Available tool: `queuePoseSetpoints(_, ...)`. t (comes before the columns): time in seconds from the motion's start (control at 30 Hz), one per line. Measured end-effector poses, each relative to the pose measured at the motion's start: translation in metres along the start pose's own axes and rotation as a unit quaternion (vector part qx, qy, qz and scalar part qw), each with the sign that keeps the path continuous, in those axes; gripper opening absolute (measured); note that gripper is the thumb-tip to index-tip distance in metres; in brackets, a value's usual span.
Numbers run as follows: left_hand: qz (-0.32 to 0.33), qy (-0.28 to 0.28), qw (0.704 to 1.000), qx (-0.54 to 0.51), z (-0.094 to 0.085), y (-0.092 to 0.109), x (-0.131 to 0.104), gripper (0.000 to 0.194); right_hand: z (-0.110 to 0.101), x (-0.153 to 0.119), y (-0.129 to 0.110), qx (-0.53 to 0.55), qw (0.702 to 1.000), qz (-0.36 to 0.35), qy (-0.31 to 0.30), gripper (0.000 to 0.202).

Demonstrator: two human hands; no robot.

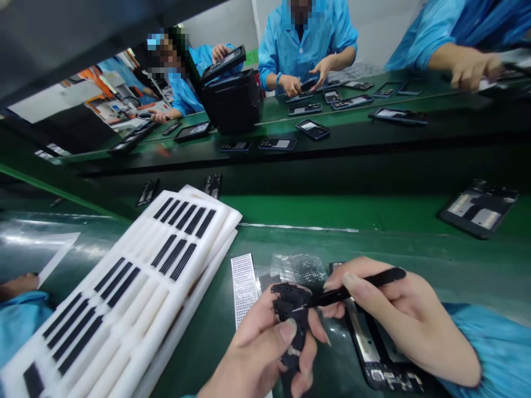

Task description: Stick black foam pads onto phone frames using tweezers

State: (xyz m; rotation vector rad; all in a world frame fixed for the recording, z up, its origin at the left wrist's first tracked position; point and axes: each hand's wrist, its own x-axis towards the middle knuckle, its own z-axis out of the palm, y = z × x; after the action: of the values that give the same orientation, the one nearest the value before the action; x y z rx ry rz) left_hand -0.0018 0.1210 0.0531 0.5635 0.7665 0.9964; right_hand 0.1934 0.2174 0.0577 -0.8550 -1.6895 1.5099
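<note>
In front of me my left hand (261,348) is closed around a thin black phone part (290,301), its upper end raised between thumb and fingers. Black tweezers (392,276) are pinched in my right hand (381,301), and their tip meets the part's upper end. Under my right wrist lies an open phone frame (367,348), partly covered by the hand. Just beyond my hands are a white sheet of small dark dots (243,282) and a clear film with dots (286,262).
Stacked white foam trays (166,293) with black strips in slots stand at left. Another phone frame (477,207) lies at right. Across the green bench (290,218), co-workers in blue smocks (309,50) handle phones near a black bin (236,102). Another person's hand (19,284) shows at far left.
</note>
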Motion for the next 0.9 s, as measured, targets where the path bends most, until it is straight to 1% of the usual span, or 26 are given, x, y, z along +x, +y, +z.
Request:
queuePoseSetpoints(0.1, 0.004, -0.014, 1.000, -0.018, 0.002, 0.000, -0.003, 0.023, 0.001, -0.001, 0.002, -0.014, 1.000, -0.009, 0.020, 0.031)
queuePoseSetpoints(0.2, 0.010, -0.018, 1.000, -0.015, 0.004, -0.001, -0.006, 0.026, 0.003, 0.000, 0.001, -0.019, 0.999, -0.031, 0.016, 0.034)
queuePoseSetpoints(0.33, 0.019, -0.006, 1.000, -0.011, 0.007, -0.005, -0.009, 0.026, 0.001, -0.003, 0.001, -0.040, 0.997, -0.061, 0.010, 0.029)
queuePoseSetpoints(0.43, 0.028, 0.008, 1.000, -0.002, 0.008, -0.008, -0.010, 0.026, -0.001, -0.007, 0.004, -0.082, 0.991, -0.101, 0.005, 0.025)
queuePoseSetpoints(0.57, 0.059, 0.034, 0.998, -0.005, 0.012, -0.010, -0.006, 0.023, 0.003, -0.017, 0.005, -0.117, 0.982, -0.145, 0.014, 0.020)
queuePoseSetpoints(0.63, 0.066, 0.040, 0.997, -0.019, 0.016, -0.009, -0.006, 0.026, 0.004, -0.017, 0.005, -0.112, 0.984, -0.140, 0.003, 0.018)
queuePoseSetpoints(0.7, 0.064, 0.050, 0.997, -0.015, 0.016, -0.008, -0.010, 0.030, -0.003, -0.009, 0.006, -0.073, 0.992, -0.107, 0.001, 0.021)
queuePoseSetpoints(0.73, 0.064, 0.072, 0.995, 0.013, 0.014, -0.007, -0.016, 0.029, -0.010, 0.000, 0.009, -0.032, 0.996, -0.083, 0.018, 0.024)
queuePoseSetpoints(0.77, 0.064, 0.108, 0.990, 0.067, 0.010, -0.007, -0.024, 0.030, -0.019, 0.010, 0.012, 0.016, 0.997, -0.057, 0.052, 0.027)
queuePoseSetpoints(0.8, 0.064, 0.156, 0.975, 0.142, 0.004, -0.008, -0.034, 0.033, -0.028, 0.022, 0.017, 0.069, 0.992, -0.035, 0.101, 0.031)
queuePoseSetpoints(0.83, 0.064, 0.217, 0.946, 0.232, -0.004, -0.010, -0.047, 0.037, -0.036, 0.033, 0.023, 0.106, 0.984, -0.007, 0.145, 0.029)
queuePoseSetpoints(0.87, 0.057, 0.274, 0.903, 0.326, -0.013, -0.014, -0.062, 0.044, -0.040, 0.042, 0.031, 0.110, 0.976, 0.021, 0.189, 0.028)
queuePoseSetpoints(0.9, 0.053, 0.325, 0.854, 0.404, -0.023, -0.019, -0.078, 0.051, -0.039, 0.048, 0.038, 0.093, 0.976, 0.053, 0.189, 0.030)
